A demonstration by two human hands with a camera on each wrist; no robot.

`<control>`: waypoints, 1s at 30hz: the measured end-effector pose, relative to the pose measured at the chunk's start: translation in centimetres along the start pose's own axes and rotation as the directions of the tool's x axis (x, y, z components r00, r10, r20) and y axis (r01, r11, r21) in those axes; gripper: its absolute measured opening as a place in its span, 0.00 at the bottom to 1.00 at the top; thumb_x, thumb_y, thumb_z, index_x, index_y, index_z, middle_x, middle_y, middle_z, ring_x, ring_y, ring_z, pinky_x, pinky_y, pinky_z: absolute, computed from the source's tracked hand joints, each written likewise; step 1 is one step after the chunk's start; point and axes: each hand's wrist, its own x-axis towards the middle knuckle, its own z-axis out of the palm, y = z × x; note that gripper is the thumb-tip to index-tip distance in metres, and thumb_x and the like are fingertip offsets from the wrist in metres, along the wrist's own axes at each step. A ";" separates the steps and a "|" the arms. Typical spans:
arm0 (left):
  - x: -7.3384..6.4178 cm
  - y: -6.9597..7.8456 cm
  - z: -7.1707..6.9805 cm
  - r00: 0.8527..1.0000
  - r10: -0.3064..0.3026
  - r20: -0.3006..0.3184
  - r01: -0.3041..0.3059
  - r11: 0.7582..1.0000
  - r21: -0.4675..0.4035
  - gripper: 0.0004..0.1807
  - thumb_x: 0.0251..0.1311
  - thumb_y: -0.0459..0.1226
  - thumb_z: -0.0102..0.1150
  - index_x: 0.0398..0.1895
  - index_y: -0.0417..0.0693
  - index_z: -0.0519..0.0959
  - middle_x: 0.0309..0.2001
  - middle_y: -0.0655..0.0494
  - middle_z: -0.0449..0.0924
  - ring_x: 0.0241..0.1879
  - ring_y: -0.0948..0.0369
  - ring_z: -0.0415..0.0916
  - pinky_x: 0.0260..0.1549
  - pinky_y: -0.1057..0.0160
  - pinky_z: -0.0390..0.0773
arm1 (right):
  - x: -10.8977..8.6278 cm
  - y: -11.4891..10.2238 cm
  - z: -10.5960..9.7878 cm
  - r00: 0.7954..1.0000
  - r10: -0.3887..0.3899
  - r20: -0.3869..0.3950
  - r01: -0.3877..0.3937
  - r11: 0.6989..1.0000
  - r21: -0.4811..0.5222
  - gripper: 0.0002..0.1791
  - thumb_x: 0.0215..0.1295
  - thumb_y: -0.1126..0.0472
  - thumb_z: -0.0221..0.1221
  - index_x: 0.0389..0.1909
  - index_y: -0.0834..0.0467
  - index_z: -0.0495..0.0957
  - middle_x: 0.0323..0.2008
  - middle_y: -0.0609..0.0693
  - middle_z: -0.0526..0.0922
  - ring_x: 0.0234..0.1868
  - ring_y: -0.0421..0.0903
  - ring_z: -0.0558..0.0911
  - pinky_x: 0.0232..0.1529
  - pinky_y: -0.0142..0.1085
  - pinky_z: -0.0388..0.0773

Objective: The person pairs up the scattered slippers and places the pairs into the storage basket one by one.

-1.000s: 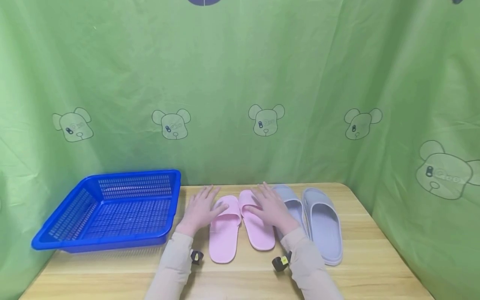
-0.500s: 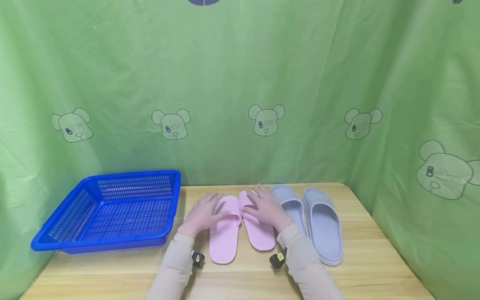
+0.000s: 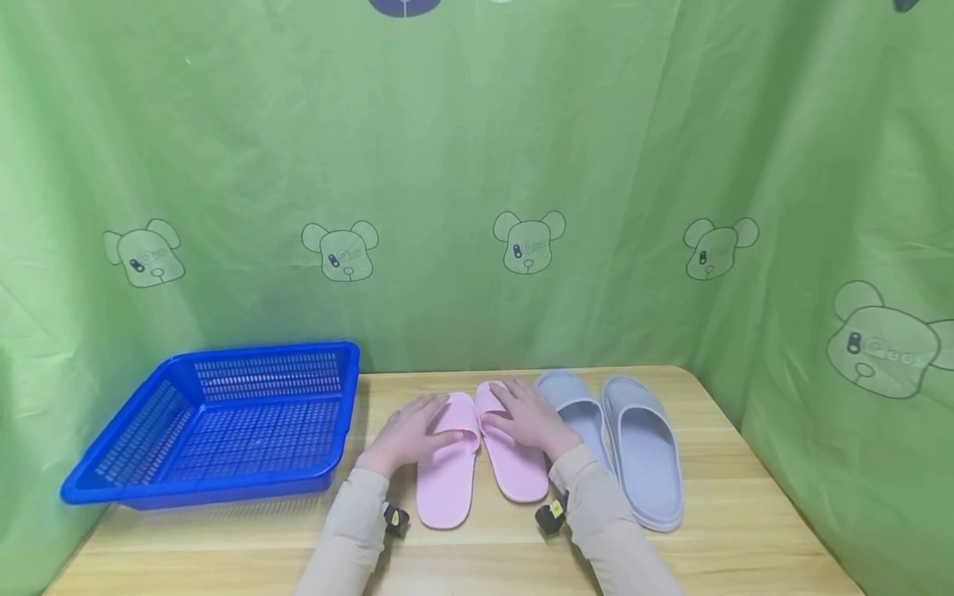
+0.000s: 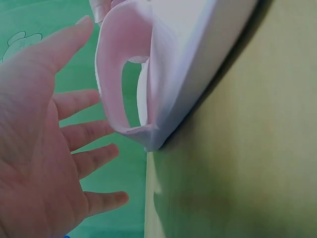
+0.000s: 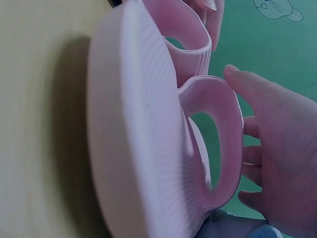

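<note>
A pair of pink slippers lies side by side on the wooden table in the head view, toes pointing away. My left hand [image 3: 406,434] hovers at the left pink slipper [image 3: 444,497], its fingers bent a little along the outer side. In the left wrist view its fingers [image 4: 84,134] are spread beside the strap, gripping nothing. My right hand [image 3: 527,422] is over the right pink slipper [image 3: 517,473]. The right wrist view has the thumb at the top edge of the strap [image 5: 229,139] and the other fingers behind it; whether they touch is unclear.
A blue plastic basket [image 3: 224,492] with meshed walls stands on the left of the table [image 3: 745,538]. Two grey-blue slippers sit to the right: one [image 3: 568,387] close beside my right hand, the other [image 3: 648,463] farther right. A green curtain [image 3: 440,314] closes off the back.
Both hands have come down and drawn slightly back, with the fingers more bent over the pink slippers. My right hand has also shifted a little left. The slippers stay in place.
</note>
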 end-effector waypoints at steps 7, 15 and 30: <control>0.1 -0.2 0.5 1.000 0.007 0.026 -0.007 1.000 -0.008 0.45 0.57 0.68 0.52 0.73 0.55 0.62 0.72 0.51 0.65 0.72 0.46 0.59 0.66 0.32 0.59 | 0.0 -0.2 -0.1 1.000 0.016 0.020 -0.017 1.000 0.024 0.40 0.68 0.35 0.49 0.73 0.56 0.61 0.72 0.63 0.61 0.74 0.64 0.59 0.73 0.61 0.53; 0.2 -0.3 0.7 1.000 0.023 0.004 -0.023 1.000 0.013 0.45 0.56 0.68 0.53 0.72 0.55 0.64 0.68 0.47 0.70 0.68 0.44 0.66 0.64 0.36 0.64 | 0.2 -0.1 0.1 1.000 0.021 0.018 -0.022 1.000 0.021 0.39 0.69 0.34 0.48 0.73 0.53 0.60 0.70 0.62 0.65 0.71 0.62 0.65 0.73 0.59 0.56; 0.2 -0.2 0.3 0.999 0.033 -0.016 -0.033 0.999 0.003 0.41 0.56 0.64 0.58 0.69 0.53 0.68 0.65 0.46 0.73 0.66 0.45 0.68 0.65 0.40 0.66 | -0.1 0.1 0.0 0.997 -0.050 -0.057 0.053 0.998 0.046 0.40 0.65 0.36 0.55 0.72 0.54 0.62 0.67 0.64 0.69 0.66 0.64 0.70 0.68 0.59 0.65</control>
